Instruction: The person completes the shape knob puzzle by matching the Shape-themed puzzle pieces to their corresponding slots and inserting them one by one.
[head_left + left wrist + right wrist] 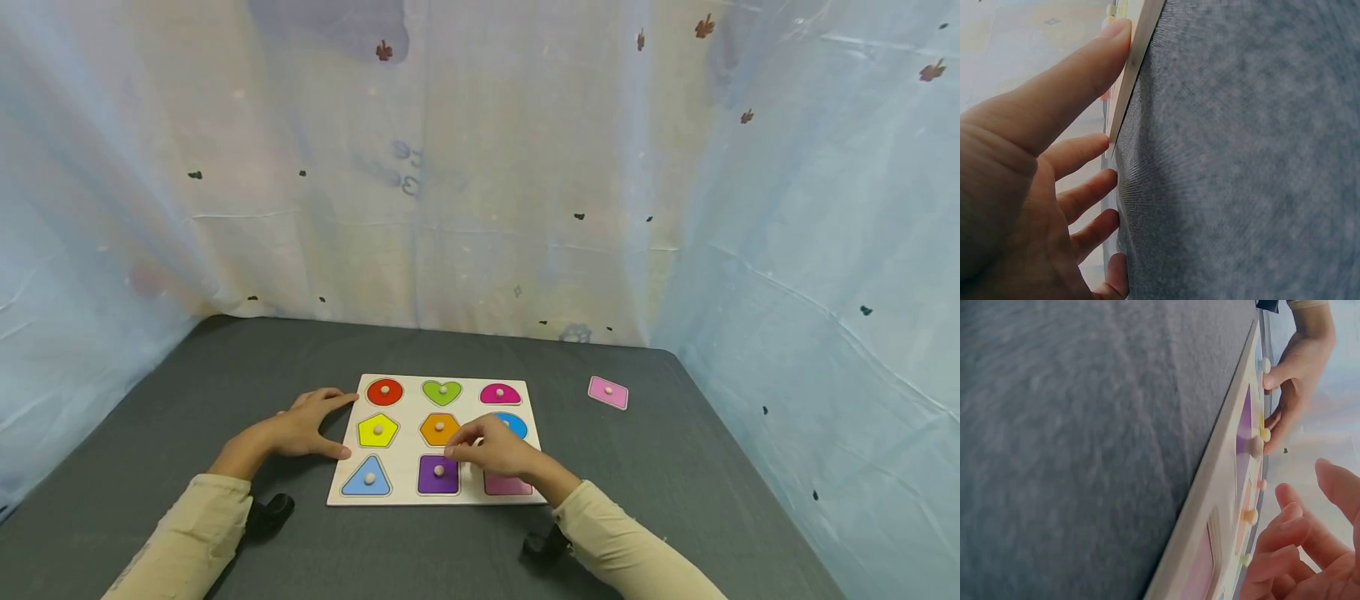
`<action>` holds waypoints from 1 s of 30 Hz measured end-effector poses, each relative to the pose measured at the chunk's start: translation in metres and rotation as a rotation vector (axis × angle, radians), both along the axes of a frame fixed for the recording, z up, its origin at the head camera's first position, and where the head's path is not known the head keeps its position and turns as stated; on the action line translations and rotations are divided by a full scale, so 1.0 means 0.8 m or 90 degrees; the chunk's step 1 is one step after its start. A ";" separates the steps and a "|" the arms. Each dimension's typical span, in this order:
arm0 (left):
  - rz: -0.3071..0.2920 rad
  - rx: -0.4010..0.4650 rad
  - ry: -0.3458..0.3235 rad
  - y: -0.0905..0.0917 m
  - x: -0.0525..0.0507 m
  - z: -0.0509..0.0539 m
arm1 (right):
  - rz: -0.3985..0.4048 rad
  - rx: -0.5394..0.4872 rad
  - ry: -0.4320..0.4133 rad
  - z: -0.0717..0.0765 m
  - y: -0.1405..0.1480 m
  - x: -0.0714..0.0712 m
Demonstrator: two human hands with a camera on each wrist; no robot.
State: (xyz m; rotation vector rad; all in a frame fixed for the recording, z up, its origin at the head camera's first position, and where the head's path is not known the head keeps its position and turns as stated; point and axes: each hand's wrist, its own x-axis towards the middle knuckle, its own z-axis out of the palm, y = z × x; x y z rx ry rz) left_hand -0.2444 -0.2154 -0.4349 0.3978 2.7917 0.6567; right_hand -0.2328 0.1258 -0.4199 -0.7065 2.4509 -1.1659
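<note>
A wooden shape puzzle board (403, 479) lies on the dark cloth. My left hand (306, 422) rests at its left edge, fingers spread; in the left wrist view the thumb (1094, 62) touches the rim. Above the board's lower right, my right hand (491, 447) hovers with thumb and fingers apart, holding nothing. Nearest to it are a purple square (438, 475), seated with its knob up, and a pink rectangular recess (506, 485), partly covered by the hand. A pink rectangle (608, 392) with a knob lies off the board, to the right.
Other knobbed pieces sit in the board: a red circle (385, 392), green heart (442, 392), magenta half-circle (500, 393), yellow pentagon (377, 431), orange hexagon (439, 428), blue oval (513, 423) and blue triangle (367, 478). Pale patterned curtains (480, 183) surround the table.
</note>
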 end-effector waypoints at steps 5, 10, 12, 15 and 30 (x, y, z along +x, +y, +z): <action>0.000 0.002 -0.001 -0.001 0.000 -0.001 | -0.002 -0.010 0.020 0.005 0.013 -0.001; 0.001 0.001 -0.002 -0.002 -0.001 -0.002 | 0.001 -0.036 0.031 0.007 0.028 -0.004; 0.001 0.002 -0.002 -0.002 -0.001 -0.002 | -0.003 -0.036 0.029 0.006 0.035 -0.004; 0.002 0.007 -0.003 -0.002 -0.001 -0.002 | -0.013 -0.033 0.025 0.006 0.046 -0.005; -0.003 -0.007 -0.003 -0.001 0.000 0.002 | -0.098 -0.042 0.036 0.011 0.101 -0.023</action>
